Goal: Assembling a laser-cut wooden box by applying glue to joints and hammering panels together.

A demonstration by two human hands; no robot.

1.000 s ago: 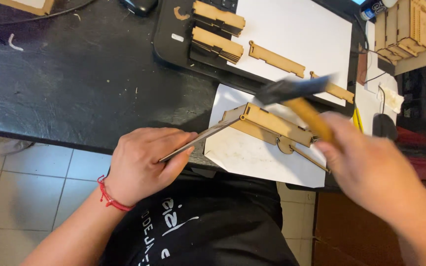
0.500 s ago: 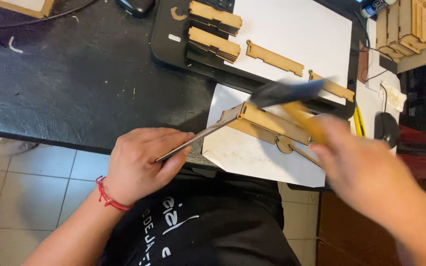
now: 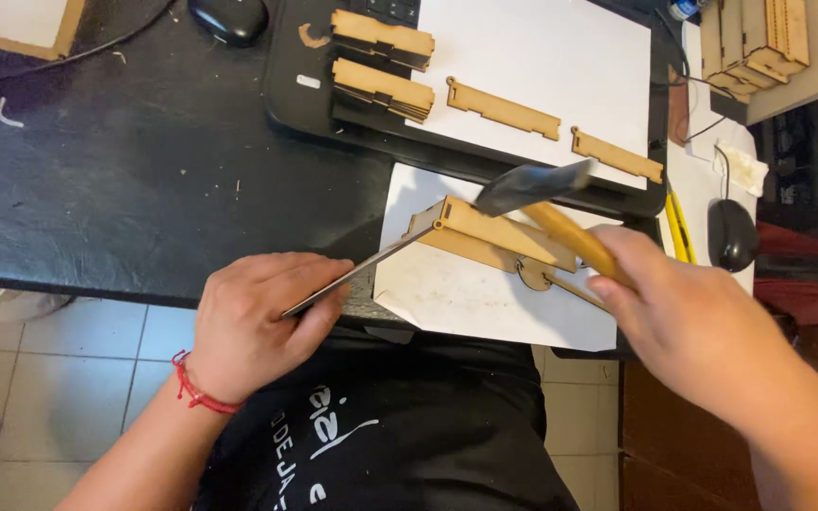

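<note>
Resting tilted on white paper, the tan wooden box (image 3: 494, 241) (laser-cut, notched) stays clamped in the left hand (image 3: 253, 326) grip.

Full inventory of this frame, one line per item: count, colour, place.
hammer: 1, grey head, wooden handle, over the wooden assembly
wooden assembly: 1, light brown, on the near white sheet
metal strip: 1, grey, from left hand to the assembly's corner
near white sheet: 1, white, desk edge
far white sheet: 1, white, on the black tray
black tray: 1, black, desk top centre
wooden stacks: 2, light brown, tray left
flat wooden strips: 2, light brown, on the far sheet
computer mice: 2, black, one right, one top left
desk: 1, black
bracelet: 1, red, left wrist
left hand: holds the metal strip
right hand: grips the hammer handle
</note>
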